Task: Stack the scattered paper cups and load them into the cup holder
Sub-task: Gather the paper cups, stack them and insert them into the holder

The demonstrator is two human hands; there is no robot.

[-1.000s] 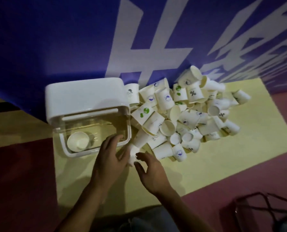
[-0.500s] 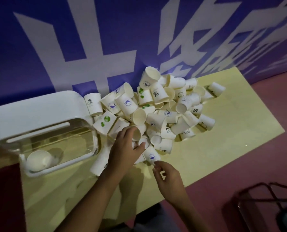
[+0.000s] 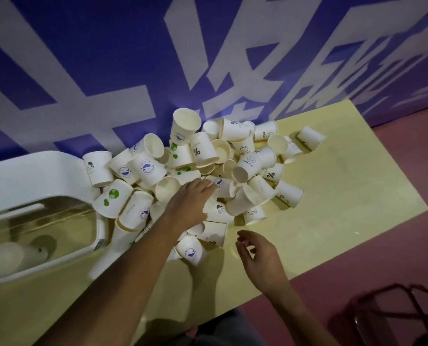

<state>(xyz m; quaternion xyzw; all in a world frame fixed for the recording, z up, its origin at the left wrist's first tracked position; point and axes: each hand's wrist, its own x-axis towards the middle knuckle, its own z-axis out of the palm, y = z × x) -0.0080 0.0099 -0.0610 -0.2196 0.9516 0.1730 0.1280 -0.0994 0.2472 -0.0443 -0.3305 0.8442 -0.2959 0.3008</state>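
A heap of several white paper cups (image 3: 203, 168) lies tumbled on the yellow table (image 3: 332, 196) against the wall. The white cup holder (image 3: 33, 181) with a clear body lies on its side at the left; one cup (image 3: 6, 258) shows inside it. My left hand (image 3: 190, 203) stretches flat over the middle of the heap, its fingertips touching a cup with a purple print (image 3: 219, 182). My right hand (image 3: 258, 255) hovers over bare table just right of the nearest cup (image 3: 190, 249), fingers loosely curled, holding nothing.
A purple wall with large white lettering (image 3: 208, 58) rises right behind the heap. The table's right end (image 3: 395, 191) borders a reddish floor (image 3: 407, 245). A dark metal frame (image 3: 392, 313) stands at the lower right.
My left hand has reached farther up into the heap, from its near edge to the middle. My right hand has drifted right and opened a little. The view has swung to the right.
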